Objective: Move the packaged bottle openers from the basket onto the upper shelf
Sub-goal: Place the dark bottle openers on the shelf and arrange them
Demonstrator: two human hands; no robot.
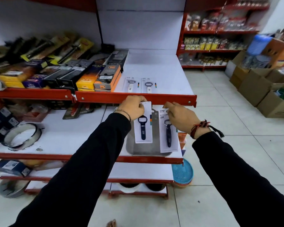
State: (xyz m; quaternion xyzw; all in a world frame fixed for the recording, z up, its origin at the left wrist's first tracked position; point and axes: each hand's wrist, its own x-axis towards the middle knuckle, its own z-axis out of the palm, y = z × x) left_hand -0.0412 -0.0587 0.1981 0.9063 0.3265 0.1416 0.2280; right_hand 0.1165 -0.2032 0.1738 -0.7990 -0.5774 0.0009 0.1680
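Blurred boxed goods crowding the upper shelf at left, two packaged openers lying beside them, left hand fingers pinching a carded opener below the shelf lip, right hand fingers gripping another opener, grey basket mostly hidden behind both cards.

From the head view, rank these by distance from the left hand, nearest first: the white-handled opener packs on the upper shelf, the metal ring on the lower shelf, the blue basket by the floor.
Measured from the left hand:
1. White-handled opener packs, just above it on the upper shelf.
2. Blue basket, down to the right, near the floor.
3. Metal ring, far left on the lower shelf.
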